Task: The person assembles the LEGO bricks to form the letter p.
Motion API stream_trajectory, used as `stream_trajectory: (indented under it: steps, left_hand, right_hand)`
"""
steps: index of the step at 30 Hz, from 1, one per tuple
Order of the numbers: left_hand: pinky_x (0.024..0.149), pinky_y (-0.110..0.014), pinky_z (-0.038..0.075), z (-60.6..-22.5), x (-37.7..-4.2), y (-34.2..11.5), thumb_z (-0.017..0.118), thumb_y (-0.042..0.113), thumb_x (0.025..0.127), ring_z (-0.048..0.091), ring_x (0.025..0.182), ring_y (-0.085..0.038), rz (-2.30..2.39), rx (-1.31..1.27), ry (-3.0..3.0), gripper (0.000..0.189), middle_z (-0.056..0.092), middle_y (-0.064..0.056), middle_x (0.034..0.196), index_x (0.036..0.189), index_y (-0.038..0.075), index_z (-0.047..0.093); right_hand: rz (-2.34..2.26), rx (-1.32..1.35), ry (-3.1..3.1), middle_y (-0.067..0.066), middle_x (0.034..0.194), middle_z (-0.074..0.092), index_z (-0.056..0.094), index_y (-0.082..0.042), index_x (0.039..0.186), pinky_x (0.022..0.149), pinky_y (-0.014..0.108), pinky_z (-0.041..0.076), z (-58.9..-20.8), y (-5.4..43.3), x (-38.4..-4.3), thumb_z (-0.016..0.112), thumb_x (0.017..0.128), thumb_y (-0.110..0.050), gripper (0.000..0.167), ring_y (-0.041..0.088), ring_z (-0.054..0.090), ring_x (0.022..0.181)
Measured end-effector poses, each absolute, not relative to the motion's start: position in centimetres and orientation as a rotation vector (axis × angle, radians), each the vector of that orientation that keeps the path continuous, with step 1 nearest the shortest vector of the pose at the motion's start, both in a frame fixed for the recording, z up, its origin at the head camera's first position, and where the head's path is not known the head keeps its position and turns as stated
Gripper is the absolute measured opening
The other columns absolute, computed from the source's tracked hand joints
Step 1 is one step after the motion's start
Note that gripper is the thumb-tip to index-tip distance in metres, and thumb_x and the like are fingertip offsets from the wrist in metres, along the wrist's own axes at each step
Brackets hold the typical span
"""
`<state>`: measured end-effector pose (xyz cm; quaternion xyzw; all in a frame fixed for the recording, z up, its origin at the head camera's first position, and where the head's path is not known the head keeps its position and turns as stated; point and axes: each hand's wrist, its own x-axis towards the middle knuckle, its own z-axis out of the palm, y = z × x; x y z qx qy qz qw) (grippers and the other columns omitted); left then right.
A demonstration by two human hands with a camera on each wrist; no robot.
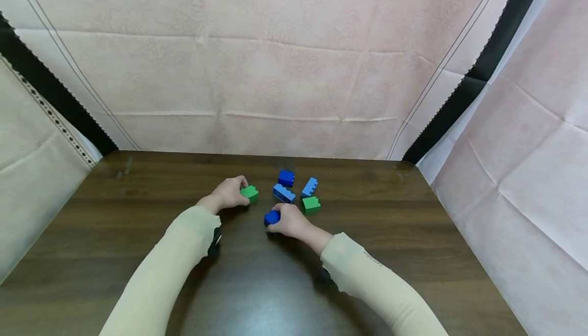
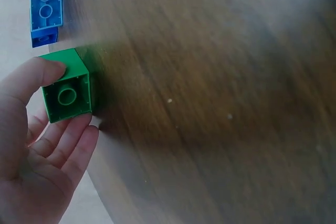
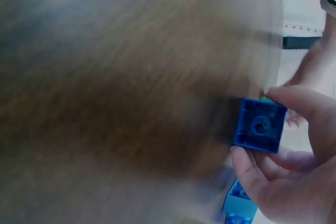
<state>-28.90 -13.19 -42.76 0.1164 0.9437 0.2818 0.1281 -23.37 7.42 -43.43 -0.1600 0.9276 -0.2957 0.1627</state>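
Note:
My left hand (image 1: 228, 193) pinches a green toy brick (image 1: 250, 194) between thumb and fingers. In the left wrist view the hollow underside of that green brick (image 2: 67, 93) faces the camera. To the right, my right hand (image 1: 290, 220) pinches a dark blue brick (image 1: 272, 217). Its square hollow underside (image 3: 261, 125) shows in the right wrist view. Just beyond the right hand lie a long lighter blue brick (image 1: 284, 193) and another green brick (image 1: 311, 205). Behind them are a dark blue brick (image 1: 286, 178) and a light blue brick (image 1: 309, 187), its studs facing right.
The bricks and hands are over a dark brown wooden table (image 1: 138, 254). A pale patterned cloth (image 1: 275, 80) rises behind its far edge, with more cloth (image 1: 528, 172) at the right and left sides. Black strips (image 1: 478, 70) run along the corners.

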Motion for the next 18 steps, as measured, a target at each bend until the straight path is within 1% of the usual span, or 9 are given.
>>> stream_trajectory:
  steps: [5,9,13,16,18]
  left_hand:
    - [0.081,-0.038,0.048,-42.7,-28.6,-13.0,0.067,0.017,0.080,0.054,0.088,-0.023,0.765,0.385,2.734,0.043,0.060,-0.016,0.111,0.117,0.000,0.052]
    - [0.077,-0.035,0.048,-42.6,-28.3,-12.8,0.069,0.017,0.079,0.054,0.084,-0.021,0.727,0.389,2.750,0.038,0.061,-0.013,0.104,0.110,0.001,0.055]
    - [0.071,-0.031,0.047,-42.4,-28.0,-12.6,0.070,0.018,0.078,0.054,0.079,-0.019,0.700,0.402,2.769,0.034,0.061,-0.011,0.095,0.102,0.003,0.053]
    - [0.067,-0.030,0.046,-42.3,-27.7,-12.4,0.071,0.017,0.077,0.053,0.076,-0.018,0.695,0.417,2.777,0.035,0.059,-0.010,0.092,0.101,0.002,0.051]
    - [0.068,-0.030,0.046,-42.2,-27.4,-12.3,0.070,0.017,0.077,0.053,0.076,-0.018,0.692,0.422,2.776,0.036,0.060,-0.010,0.093,0.103,0.002,0.050]
  right_hand:
    - [-0.805,-0.483,2.637,0.016,0.122,0.060,0.055,0.000,0.124,0.093,0.044,0.049,-43.4,8.0,-23.5,0.071,0.082,-0.017,0.048,0.028,0.059,0.110]
    - [-0.835,-0.507,2.605,0.017,0.122,0.060,0.055,-0.001,0.125,0.093,0.044,0.049,-43.2,8.4,-23.4,0.069,0.082,-0.015,0.047,0.029,0.058,0.111]
    - [-0.897,-0.540,2.583,0.017,0.122,0.061,0.057,-0.002,0.124,0.093,0.043,0.049,-42.9,9.0,-23.2,0.069,0.081,-0.012,0.045,0.029,0.059,0.111]
    - [-0.935,-0.549,2.579,0.016,0.122,0.061,0.059,-0.004,0.123,0.094,0.043,0.048,-42.8,9.4,-23.0,0.069,0.082,-0.011,0.043,0.028,0.058,0.112]
    - [-0.960,-0.549,2.571,0.015,0.122,0.061,0.059,-0.006,0.122,0.094,0.043,0.048,-42.7,9.7,-22.9,0.069,0.082,-0.011,0.042,0.028,0.057,0.113]
